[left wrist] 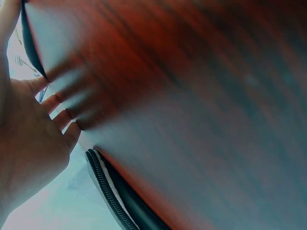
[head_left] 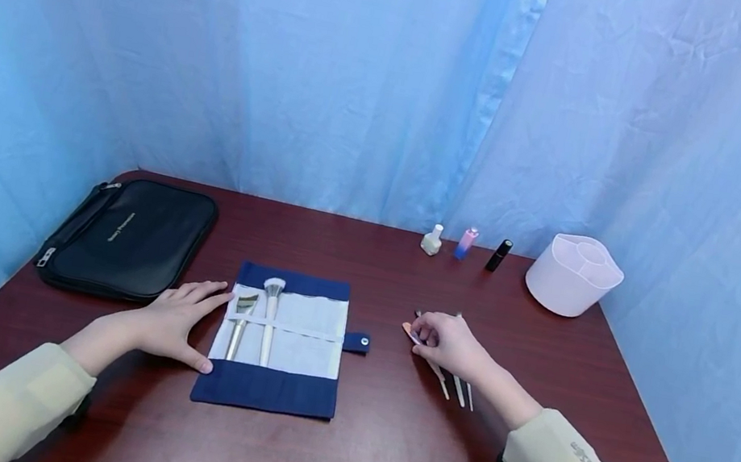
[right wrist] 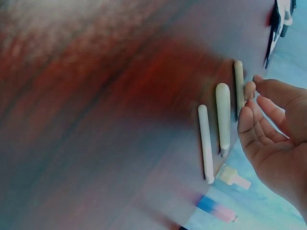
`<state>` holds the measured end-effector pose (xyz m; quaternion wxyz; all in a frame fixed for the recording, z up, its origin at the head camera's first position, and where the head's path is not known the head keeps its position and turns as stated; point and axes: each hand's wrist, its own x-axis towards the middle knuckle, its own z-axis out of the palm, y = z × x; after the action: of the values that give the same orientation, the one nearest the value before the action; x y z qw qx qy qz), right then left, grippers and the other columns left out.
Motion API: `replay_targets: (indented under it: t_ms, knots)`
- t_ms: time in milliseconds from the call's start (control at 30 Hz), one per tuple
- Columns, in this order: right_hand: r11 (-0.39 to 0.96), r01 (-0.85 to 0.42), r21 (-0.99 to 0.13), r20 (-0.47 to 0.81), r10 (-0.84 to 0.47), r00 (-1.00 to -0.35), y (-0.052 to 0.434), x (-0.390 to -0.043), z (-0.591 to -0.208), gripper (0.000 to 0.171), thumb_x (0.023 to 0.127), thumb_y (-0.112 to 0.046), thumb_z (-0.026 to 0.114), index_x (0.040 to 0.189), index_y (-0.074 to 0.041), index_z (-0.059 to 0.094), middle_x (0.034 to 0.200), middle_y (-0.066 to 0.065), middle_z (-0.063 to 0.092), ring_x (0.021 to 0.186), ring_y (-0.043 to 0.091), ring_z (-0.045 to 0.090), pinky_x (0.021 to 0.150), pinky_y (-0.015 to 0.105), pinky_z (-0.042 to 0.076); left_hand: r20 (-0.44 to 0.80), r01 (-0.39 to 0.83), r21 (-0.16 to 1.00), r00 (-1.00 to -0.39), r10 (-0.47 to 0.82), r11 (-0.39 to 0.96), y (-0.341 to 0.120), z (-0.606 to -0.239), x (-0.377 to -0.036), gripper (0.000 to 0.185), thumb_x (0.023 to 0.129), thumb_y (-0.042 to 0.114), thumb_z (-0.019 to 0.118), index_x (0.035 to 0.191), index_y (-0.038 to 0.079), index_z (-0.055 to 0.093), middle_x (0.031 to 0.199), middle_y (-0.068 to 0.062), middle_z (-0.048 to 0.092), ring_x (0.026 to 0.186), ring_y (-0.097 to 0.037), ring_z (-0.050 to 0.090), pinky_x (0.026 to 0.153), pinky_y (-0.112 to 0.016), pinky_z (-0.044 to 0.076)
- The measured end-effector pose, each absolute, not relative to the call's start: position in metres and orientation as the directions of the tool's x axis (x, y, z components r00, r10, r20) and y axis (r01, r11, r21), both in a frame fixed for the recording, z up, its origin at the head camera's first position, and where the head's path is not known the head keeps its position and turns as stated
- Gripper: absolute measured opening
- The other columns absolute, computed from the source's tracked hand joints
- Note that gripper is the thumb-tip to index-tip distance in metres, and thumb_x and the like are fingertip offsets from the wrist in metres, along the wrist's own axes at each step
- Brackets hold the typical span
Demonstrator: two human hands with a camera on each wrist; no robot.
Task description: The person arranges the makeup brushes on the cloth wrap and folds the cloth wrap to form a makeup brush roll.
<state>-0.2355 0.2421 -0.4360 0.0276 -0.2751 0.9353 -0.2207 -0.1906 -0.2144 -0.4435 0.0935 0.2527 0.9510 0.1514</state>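
Note:
A navy brush roll lies open on the dark wooden table, its white lining holding two silver-handled brushes. My left hand rests flat beside the roll, fingers straight and touching its left edge; the left wrist view shows the same hand spread on the wood. My right hand hovers low over three loose cream-handled brushes to the right of the roll. In the right wrist view the fingers are loosely bent, fingertips beside the nearest handle, gripping nothing.
A black zipped pouch lies at the back left. Three small bottles stand at the back, next to a pale pink divided holder at the back right. Blue curtains enclose the table on three sides.

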Motion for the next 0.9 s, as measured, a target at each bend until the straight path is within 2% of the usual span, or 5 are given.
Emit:
replay_targets:
  t_ms: [167, 400, 567, 900]
  knots:
    - [0.765, -0.478, -0.432, 0.034, -0.515, -0.856, 0.24, -0.238, -0.436, 0.02, 0.079, -0.01, 0.075, 0.096, -0.009, 0.066, 0.074, 0.001, 0.06, 0.059, 0.006, 0.049, 0.052, 0.02, 0.045, -0.107, 0.451, 0.327, -0.856, 0.506, 0.831, -0.213, -0.44, -0.19, 0.112, 0.063, 0.069, 0.072, 0.147, 0.007, 0.03, 0.151, -0.02, 0.024, 0.132, -0.043, 0.025, 0.1, -0.068, 0.024]
    - [0.772, -0.461, -0.437, 0.01, -0.508, -0.861, 0.237, -0.239, -0.437, 0.021, 0.078, -0.006, 0.073, 0.096, -0.011, 0.065, 0.073, -0.001, 0.058, 0.058, 0.007, 0.048, 0.053, 0.021, 0.045, -0.097, 0.455, 0.334, -0.855, 0.51, 0.826, -0.214, -0.444, -0.19, 0.113, 0.062, 0.07, 0.071, 0.147, 0.007, 0.03, 0.151, -0.02, 0.024, 0.132, -0.043, 0.025, 0.099, -0.069, 0.023]
    - [0.761, -0.495, -0.42, 0.045, -0.527, -0.849, 0.232, -0.235, -0.436, 0.02, 0.077, -0.008, 0.072, 0.096, -0.012, 0.066, 0.072, -0.004, 0.057, 0.059, 0.005, 0.047, 0.055, 0.02, 0.044, -0.081, 0.467, 0.337, -0.851, 0.52, 0.817, -0.216, -0.447, -0.19, 0.112, 0.063, 0.07, 0.071, 0.146, 0.006, 0.031, 0.15, -0.021, 0.025, 0.131, -0.043, 0.025, 0.098, -0.069, 0.024]
    - [0.699, -0.522, -0.489, 0.127, -0.535, -0.835, 0.21, -0.228, -0.413, 0.02, 0.078, -0.007, 0.07, 0.098, -0.012, 0.066, 0.074, -0.008, 0.057, 0.065, 0.009, 0.052, 0.06, 0.021, 0.048, -0.077, 0.468, 0.342, -0.85, 0.52, 0.815, -0.216, -0.448, -0.191, 0.114, 0.062, 0.073, 0.069, 0.146, 0.008, 0.031, 0.15, -0.02, 0.024, 0.131, -0.042, 0.024, 0.099, -0.069, 0.023]
